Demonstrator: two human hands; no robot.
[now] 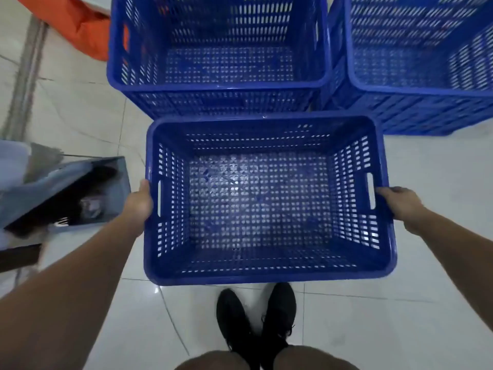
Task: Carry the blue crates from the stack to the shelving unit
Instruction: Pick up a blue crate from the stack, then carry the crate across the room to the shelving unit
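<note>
I have one blue crate (266,198) in my two hands, out in front of me and above the white tiled floor (400,303). It is empty. I can see right through the holes in its bottom. My black shoes (256,324) are just under its near edge.

I think the job has only just started on this crate. It is off the stack, but I cannot see the shelving unit anywhere, so the walk there is not done. Two more stacks wait ahead of me. The left stack (216,62) is just past the far edge of my crate, and the right stack (416,76) is beside it. Each looks like a few crates sitting one inside the other, so I think there are many trips left.

My left hand (140,201) is on the left short side of the crate, right by the handle slot. My thumb lies up along the rim. The other fingers go around the outside wall where I cannot see them, so I cannot tell if they are spread or together. My right hand (400,204) is on the right short side by the other slot. Its fingers curl down over the rim and seem to be close together.

Both arms reach forward and are almost straight. They are wide apart, one on each side. The crate sits level between them.

A grey bag (66,193) lies on the floor near my left arm, and something orange (82,25) is off by the left stack.
</note>
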